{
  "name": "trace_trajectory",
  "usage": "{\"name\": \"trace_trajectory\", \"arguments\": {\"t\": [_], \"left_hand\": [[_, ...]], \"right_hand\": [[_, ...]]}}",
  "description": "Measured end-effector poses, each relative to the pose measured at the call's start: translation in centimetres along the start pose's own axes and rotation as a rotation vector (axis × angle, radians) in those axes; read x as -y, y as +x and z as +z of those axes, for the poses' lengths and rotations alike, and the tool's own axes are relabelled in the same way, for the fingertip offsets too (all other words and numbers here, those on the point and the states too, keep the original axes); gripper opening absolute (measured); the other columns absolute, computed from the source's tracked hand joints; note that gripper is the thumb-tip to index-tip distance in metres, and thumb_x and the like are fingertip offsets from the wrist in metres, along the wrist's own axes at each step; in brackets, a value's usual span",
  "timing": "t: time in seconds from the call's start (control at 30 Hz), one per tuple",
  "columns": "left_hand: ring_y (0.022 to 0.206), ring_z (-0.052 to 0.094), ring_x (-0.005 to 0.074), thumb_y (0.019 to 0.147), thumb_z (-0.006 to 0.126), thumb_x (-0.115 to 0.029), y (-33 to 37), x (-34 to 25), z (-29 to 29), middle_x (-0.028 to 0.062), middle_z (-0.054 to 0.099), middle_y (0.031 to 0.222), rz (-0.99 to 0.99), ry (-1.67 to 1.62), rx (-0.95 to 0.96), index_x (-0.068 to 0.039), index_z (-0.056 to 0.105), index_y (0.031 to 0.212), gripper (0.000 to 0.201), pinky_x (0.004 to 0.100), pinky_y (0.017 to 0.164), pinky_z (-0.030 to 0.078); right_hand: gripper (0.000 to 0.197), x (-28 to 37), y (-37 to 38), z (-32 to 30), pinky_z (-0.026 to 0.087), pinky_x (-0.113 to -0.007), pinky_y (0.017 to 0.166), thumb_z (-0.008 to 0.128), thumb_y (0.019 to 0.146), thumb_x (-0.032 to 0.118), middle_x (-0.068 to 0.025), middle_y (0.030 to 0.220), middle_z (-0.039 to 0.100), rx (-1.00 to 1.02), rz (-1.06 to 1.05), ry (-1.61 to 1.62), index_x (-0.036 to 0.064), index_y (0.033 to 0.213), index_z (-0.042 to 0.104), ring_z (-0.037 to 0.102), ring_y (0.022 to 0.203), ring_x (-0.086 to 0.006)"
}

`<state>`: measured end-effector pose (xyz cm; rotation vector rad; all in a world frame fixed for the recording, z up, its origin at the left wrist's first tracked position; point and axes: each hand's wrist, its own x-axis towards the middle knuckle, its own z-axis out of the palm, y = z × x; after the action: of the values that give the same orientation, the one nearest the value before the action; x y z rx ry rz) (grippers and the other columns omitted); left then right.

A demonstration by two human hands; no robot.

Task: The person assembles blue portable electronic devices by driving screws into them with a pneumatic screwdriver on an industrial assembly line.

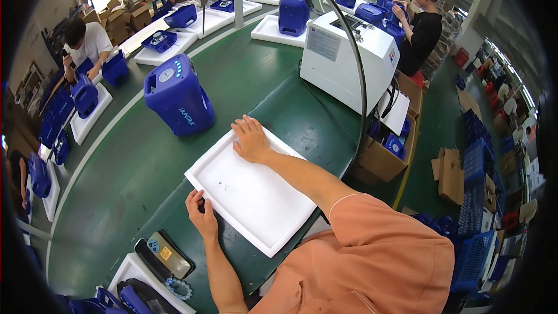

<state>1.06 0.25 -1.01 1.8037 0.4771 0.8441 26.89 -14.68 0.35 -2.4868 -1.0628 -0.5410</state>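
Note:
A white foam tray lies in front of me on the green table, its shallow inside bare but for a few small dark marks. My right hand reaches across to the far corner, fingers hooked over the rim and thumb on the inner side. By the tray's left edge is my left hand, its fingers loosely bent and apart, the tips touching or very near the rim. Beyond the tray, a blue plastic case with a round dial and a row of lights on top stands upright on the green surface.
A white machine with a hanging black cable stands at the far right, above a cardboard box of blue parts. Phones and a beaded bracelet lie at the near left. Co-workers handle blue cases along the curved line.

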Motion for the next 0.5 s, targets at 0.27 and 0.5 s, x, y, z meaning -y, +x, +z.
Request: {"name": "trace_trajectory", "arguments": {"t": [0.27, 0.5], "left_hand": [[0.084, 0.057, 0.0152, 0.089, 0.067, -0.003, -0.03, 0.11, -0.32, 0.007, 0.062, 0.107, 0.003, 0.029, -0.031, 0.001, 0.069, 0.113, 0.024, 0.0292, 0.078, 0.05], [0.073, 0.051, 0.0094, 0.096, 0.063, -0.005, -0.04, 0.1, -0.18, -0.0003, 0.058, 0.081, -0.09, -0.031, -0.022, 0.0, 0.069, 0.104, 0.011, 0.0253, 0.068, 0.045]], "right_hand": [[0.059, 0.5, 0.18, 0.02, 0.023, -0.049, 0.123, 0.065, 0.09, 0.03, -0.0151, 0.147, 0.047, 0.012, 0.016, 0.025, 0.0043, 0.141, 0.053, 0.035, 0.147, -0.0359], [0.058, 0.77, 0.35, 0.25, 0.024, -0.049, 0.123, 0.066, 0.09, 0.03, -0.0149, 0.146, 0.049, -0.007, -0.002, 0.025, 0.0047, 0.14, 0.054, 0.035, 0.147, -0.0361]]}}
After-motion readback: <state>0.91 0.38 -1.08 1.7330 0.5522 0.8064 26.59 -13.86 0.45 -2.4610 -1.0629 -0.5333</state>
